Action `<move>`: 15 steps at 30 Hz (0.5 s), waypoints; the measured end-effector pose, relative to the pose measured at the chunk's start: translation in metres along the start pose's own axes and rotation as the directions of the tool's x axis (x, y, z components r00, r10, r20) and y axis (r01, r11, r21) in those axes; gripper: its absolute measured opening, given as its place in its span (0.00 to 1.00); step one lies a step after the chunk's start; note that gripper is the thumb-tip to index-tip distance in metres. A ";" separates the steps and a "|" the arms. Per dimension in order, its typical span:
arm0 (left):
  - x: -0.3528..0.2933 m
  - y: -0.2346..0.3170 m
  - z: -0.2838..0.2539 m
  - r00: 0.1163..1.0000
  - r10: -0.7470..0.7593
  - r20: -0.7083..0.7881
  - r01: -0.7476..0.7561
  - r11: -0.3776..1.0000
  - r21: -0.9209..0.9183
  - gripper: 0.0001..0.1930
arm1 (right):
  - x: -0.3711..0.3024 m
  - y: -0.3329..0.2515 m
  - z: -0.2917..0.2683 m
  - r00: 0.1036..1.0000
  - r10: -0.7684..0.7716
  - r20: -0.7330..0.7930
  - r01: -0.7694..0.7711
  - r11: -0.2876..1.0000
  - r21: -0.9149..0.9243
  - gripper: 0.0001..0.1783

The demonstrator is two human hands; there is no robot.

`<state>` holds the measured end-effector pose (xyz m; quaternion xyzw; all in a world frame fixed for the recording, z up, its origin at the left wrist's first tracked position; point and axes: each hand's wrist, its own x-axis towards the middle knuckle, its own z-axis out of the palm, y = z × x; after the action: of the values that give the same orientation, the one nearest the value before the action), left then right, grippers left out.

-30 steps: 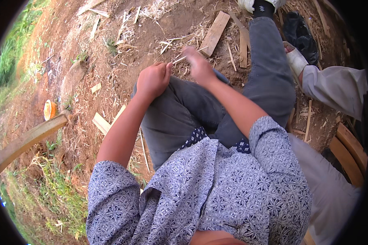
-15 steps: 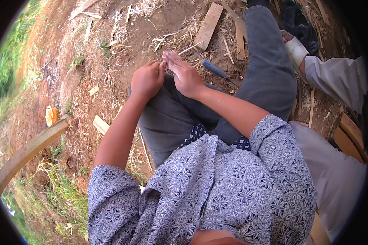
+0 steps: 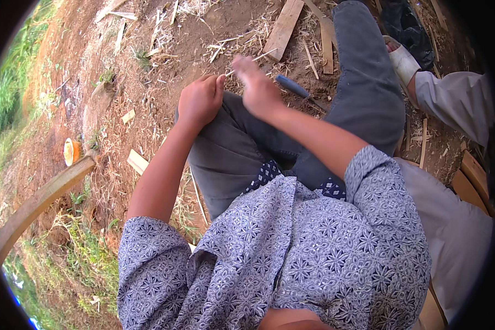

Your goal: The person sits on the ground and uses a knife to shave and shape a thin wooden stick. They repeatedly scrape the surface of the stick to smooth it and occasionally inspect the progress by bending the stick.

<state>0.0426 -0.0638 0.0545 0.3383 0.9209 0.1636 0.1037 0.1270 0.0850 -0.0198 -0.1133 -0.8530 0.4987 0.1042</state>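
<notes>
Over my bent knee, my left hand [image 3: 201, 101] is closed with the thumb on top. A thin pale stick [image 3: 265, 54] runs from that hand toward the upper right; the left fingers hide its near end. My right hand [image 3: 258, 91] is beside the left one, in front of part of the stick. Its fingers point up and away and are smeared by motion, so whether they grip the stick is unclear. To the right of my right hand, a tool with a blue handle [image 3: 292, 86] and a narrow metal end lies on the ground.
A wooden board [image 3: 282, 30] and a shorter plank [image 3: 327, 52] lie ahead among shavings. Another person's leg [image 3: 451, 99] and foot are at the right, by a black plastic bag [image 3: 407, 30]. A long curved timber [image 3: 44, 201] and an orange container [image 3: 71, 152] are at the left.
My right hand has come away from the left hand, moving slightly right, and is now blurred. The left hand stays near the knee. The whole view has shifted slightly.
</notes>
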 end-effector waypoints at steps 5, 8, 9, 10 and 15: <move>0.004 0.007 -0.004 0.998 -0.013 0.060 0.012 1.000 0.013 0.22 | 0.032 0.079 -0.018 0.992 0.065 -0.108 -0.099 0.929 -0.357 0.26; -0.001 0.001 -0.003 0.998 -0.008 0.060 0.008 1.000 -0.005 0.21 | 0.001 -0.005 -0.007 0.995 -0.062 0.077 0.073 0.986 -0.151 0.25; -0.002 0.000 -0.003 0.998 0.001 0.067 -0.001 1.000 -0.005 0.21 | -0.008 -0.011 -0.006 0.970 -0.222 0.095 0.224 0.975 -0.010 0.25; -0.002 0.001 -0.004 0.998 0.001 0.068 -0.001 1.000 -0.003 0.20 | 0.000 -0.002 -0.013 0.990 -0.072 0.118 0.074 0.997 -0.012 0.26; 0.001 -0.004 0.002 0.999 -0.009 0.033 0.007 0.998 0.062 0.18 | 0.013 0.029 -0.007 0.999 0.047 0.001 -0.045 0.966 -0.256 0.26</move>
<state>0.0404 -0.0653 0.0513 0.3401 0.9251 0.1289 0.1090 0.1191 0.1088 -0.0408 -0.1438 -0.9076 0.3873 0.0742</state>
